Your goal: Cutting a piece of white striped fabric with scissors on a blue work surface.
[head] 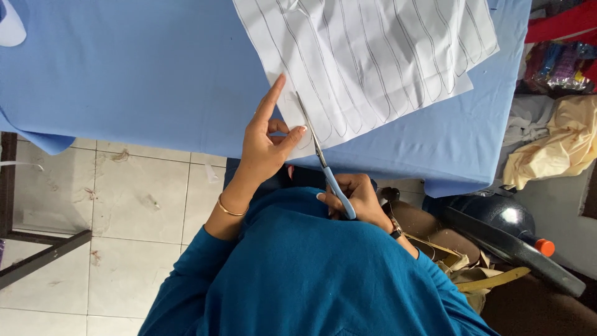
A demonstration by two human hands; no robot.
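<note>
We cut paper (373,56) at the worktop's (137,74) near edge.
Our left hand (264,146) pinches the lined sheet's corner, forefinger outstretched; our right hand (354,199) grips blue-handled scissors (323,158), blades in the paper.

1 head-worn view is aimed steeply down, close over the blue-covered table (143,74) and tiled floor (124,205).
</note>
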